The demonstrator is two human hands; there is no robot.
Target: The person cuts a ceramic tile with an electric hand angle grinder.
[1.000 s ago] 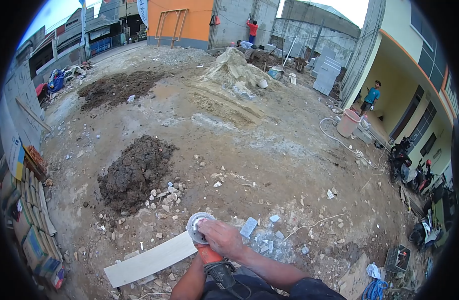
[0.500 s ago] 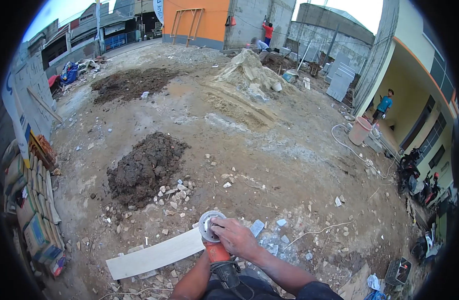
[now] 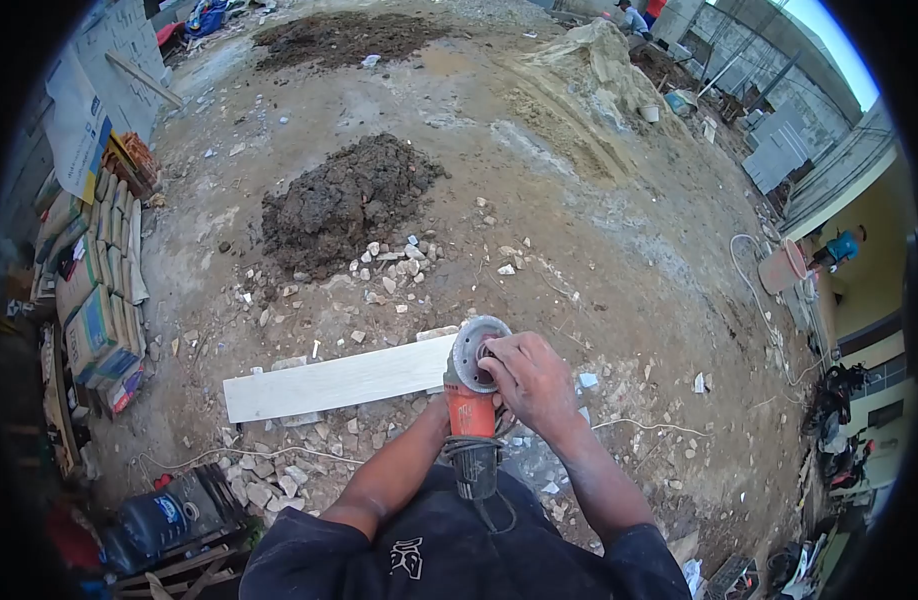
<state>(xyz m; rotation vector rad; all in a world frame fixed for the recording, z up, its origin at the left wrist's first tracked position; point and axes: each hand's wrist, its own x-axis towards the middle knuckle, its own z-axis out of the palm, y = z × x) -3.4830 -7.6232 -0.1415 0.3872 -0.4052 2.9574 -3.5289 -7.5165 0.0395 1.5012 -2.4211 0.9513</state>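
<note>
An angle grinder (image 3: 470, 412) with an orange body and a dark rear end is held upright in front of my chest. Its grey metal disc (image 3: 465, 358) faces me at the top. My left hand (image 3: 438, 413) grips the grinder from behind, most of its fingers hidden by the tool. With bent fingers, my right hand (image 3: 534, 380) pinches the middle of the disc, at its centre nut, which the fingers mostly cover. A long pale board (image 3: 339, 382) lies on the rubble just beyond, its right end passing behind the grinder.
A dark soil heap (image 3: 349, 200) and a sand pile (image 3: 599, 70) stand ahead. Stacked cement bags (image 3: 99, 325) line the left, near a blue water jug (image 3: 154, 522). A thin cable (image 3: 649, 424) crosses the stones. Beside a pink bucket (image 3: 782, 268) is a person (image 3: 841, 247).
My view has tilted down, so the grinder and board appear higher and my torso shows. The right hand stays at the disc's centre, and the left stays behind the grinder.
</note>
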